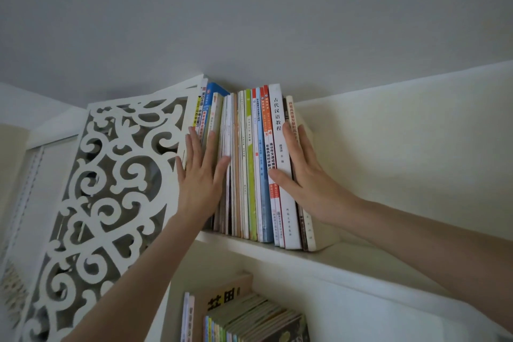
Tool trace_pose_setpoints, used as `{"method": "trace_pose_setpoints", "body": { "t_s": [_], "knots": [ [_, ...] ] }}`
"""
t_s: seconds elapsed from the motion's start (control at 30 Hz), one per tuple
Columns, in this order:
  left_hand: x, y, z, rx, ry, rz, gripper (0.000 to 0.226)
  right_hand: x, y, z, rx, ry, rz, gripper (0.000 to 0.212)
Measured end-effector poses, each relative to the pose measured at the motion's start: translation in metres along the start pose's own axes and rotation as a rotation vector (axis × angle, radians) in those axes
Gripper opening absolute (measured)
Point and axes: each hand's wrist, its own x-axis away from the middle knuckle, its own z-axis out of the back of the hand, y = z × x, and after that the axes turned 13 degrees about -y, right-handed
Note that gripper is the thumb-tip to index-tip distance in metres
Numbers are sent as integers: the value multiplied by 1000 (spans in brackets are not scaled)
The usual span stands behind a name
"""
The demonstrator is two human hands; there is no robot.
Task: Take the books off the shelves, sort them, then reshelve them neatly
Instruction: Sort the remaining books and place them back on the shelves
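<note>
The white upper shelf [361, 264] bears an upright row of books [251, 164] beside a possible bookend [329, 236].

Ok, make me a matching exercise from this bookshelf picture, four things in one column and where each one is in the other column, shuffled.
Things
1. left hand
2. right hand
3. carved white panel
4. green-spined book

Places
A. near the middle of the upper row
B. flat on the spines at that row's left end
C. upright, to the left of that row
D. pressed against that row's right end

Pairs: 1-B, 2-D, 3-C, 4-A
</note>
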Motion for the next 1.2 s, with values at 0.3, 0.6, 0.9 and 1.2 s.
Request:
{"method": "trace_pose_setpoints", "body": {
  "t_s": [0.3, 0.6, 0.9, 1.2],
  "knots": [
    [-4, 15, -12, -7, 53, -54, 82, -13, 0, -24, -241, 241, -16, 71],
    [3, 16, -8, 3, 8, -21, 72, -27, -14, -41, -312, 400, -6, 68],
    [27, 25, -18, 142, -105, 58, 95, -36, -12, -51, -258, 541, -27, 65],
    [34, 32, -6, 280, -159, 64, 88, -27, -22, -44, -361, 327, -164, 104]
  ]
}}
